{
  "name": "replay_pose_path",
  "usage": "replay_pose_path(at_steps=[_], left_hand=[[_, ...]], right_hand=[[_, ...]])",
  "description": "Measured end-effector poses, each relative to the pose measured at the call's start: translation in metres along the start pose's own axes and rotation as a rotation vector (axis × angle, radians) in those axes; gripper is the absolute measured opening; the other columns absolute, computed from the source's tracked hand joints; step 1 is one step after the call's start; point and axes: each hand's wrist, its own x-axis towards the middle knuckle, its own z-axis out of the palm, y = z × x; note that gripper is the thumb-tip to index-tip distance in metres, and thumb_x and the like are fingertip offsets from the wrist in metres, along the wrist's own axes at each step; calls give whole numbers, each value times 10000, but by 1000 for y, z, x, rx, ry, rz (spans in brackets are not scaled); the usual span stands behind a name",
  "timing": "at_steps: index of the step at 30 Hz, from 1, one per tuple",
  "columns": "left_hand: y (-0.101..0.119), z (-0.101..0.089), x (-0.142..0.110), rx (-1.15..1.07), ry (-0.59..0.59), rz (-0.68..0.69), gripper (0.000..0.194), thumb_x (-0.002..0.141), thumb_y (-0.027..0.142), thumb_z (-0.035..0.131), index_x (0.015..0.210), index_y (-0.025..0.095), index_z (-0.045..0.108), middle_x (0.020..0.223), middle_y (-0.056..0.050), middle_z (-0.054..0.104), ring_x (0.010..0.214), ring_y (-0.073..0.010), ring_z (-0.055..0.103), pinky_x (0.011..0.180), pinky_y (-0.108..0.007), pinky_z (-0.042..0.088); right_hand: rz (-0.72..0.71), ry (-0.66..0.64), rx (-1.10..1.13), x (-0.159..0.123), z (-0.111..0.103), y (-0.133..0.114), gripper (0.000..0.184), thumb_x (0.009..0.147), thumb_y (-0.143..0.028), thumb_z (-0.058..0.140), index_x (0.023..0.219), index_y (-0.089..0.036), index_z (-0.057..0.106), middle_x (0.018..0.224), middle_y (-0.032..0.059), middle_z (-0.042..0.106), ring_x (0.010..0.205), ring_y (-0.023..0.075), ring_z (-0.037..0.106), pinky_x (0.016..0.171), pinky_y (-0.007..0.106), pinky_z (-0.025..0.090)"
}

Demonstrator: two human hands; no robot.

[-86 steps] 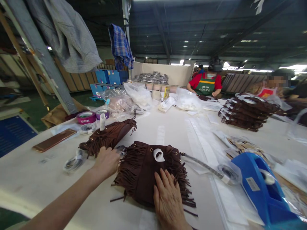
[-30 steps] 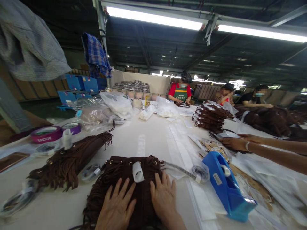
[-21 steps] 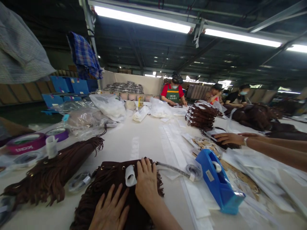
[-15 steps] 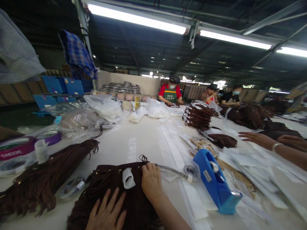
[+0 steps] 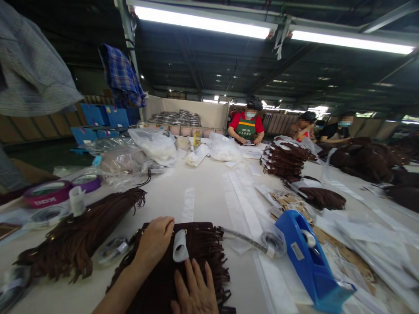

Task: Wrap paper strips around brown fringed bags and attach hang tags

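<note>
A brown fringed suede bag (image 5: 206,244) lies flat on the white table (image 5: 203,183) right in front of me. A small white wrapped piece (image 5: 180,246) sits at its top middle. My left hand (image 5: 155,242) reaches in from the lower left, its fingers curled over the bag's top left edge. My right hand (image 5: 196,292) lies flat on the lower part of the bag, fingers spread and pointing away from me. A plastic-wrapped strap (image 5: 248,237) runs off the bag's top right corner.
A second fringed bag (image 5: 91,226) lies to the left, with tape rolls (image 5: 47,194) behind it. A blue tape dispenser (image 5: 310,261) stands to the right. Stacked brown bags (image 5: 281,159), plastic bags (image 5: 153,146) and paper strips lie farther off. Co-workers (image 5: 246,126) sit at the far end.
My left hand has gone forward to the bag's top left edge. My right hand has drawn back to lie flat on the lower part. A co-worker's arms on the right have left view.
</note>
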Motion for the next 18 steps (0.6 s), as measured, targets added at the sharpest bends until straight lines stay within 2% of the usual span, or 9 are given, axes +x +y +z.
replay_pose_path(at_steps=[2, 5, 8, 10, 12, 14, 16, 18], left_hand=[[16, -2, 26, 25, -76, 1, 410, 874, 296, 276, 862, 140, 655, 932, -133, 671, 925, -237, 606, 834, -372, 445], [33, 11, 51, 62, -168, -10, 470, 854, 430, 319, 842, 112, 664, 913, -195, 661, 899, -311, 612, 750, -441, 454], [42, 22, 57, 86, -241, 14, 544, 794, 578, 376, 839, 122, 669, 903, -192, 667, 881, -338, 614, 732, -470, 446], [45, 26, 52, 106, -253, 46, 561, 730, 630, 456, 797, 115, 668, 850, -185, 673, 843, -344, 618, 744, -475, 435], [47, 31, 43, 136, -192, 82, 562, 734, 619, 477, 820, 91, 652, 849, -192, 663, 858, -347, 602, 789, -480, 403], [47, 39, 31, 161, -83, 115, 543, 813, 569, 396, 880, 80, 620, 886, -191, 641, 909, -339, 569, 829, -468, 363], [45, 50, 21, 168, 8, 135, 500, 875, 509, 309, 905, 94, 587, 899, -170, 620, 920, -316, 541, 836, -442, 343], [40, 62, 16, 159, 77, 154, 445, 888, 483, 310, 871, 119, 567, 864, -140, 608, 886, -290, 532, 817, -411, 346]], right_hand=[[23, 12, 10, 3, -3, -3, 542, 762, -403, 553, 1286, -325, 440, 1310, 62, 485, 1165, 291, 490, 918, 483, 442], [133, 41, 16, 8, -12, -16, 426, 773, -396, 548, 1192, -325, 538, 1276, 46, 525, 1160, 279, 496, 975, 495, 390], [245, 73, 16, 12, -22, -27, 379, 782, -375, 544, 1157, -320, 564, 1276, 29, 529, 1189, 261, 466, 1053, 485, 289], [233, 112, 16, 12, -26, -28, 390, 770, -382, 560, 1154, -312, 565, 1259, 30, 545, 1179, 257, 474, 1064, 472, 266], [184, 152, 15, 11, -25, -25, 411, 743, -416, 588, 1134, -291, 576, 1243, 44, 559, 1148, 266, 499, 1058, 469, 267], [150, 187, 20, 10, -17, -22, 370, 720, -453, 598, 1042, -271, 615, 1239, 55, 561, 1117, 274, 520, 1044, 471, 279], [152, 280, 18, 10, -4, -22, 256, 727, -466, 564, 853, -257, 643, 1199, 53, 591, 1067, 272, 554, 1017, 469, 313], [169, 406, 11, 9, 11, -24, 255, 740, -472, 515, 678, -245, 615, 1110, 55, 643, 985, 273, 597, 961, 463, 375]])
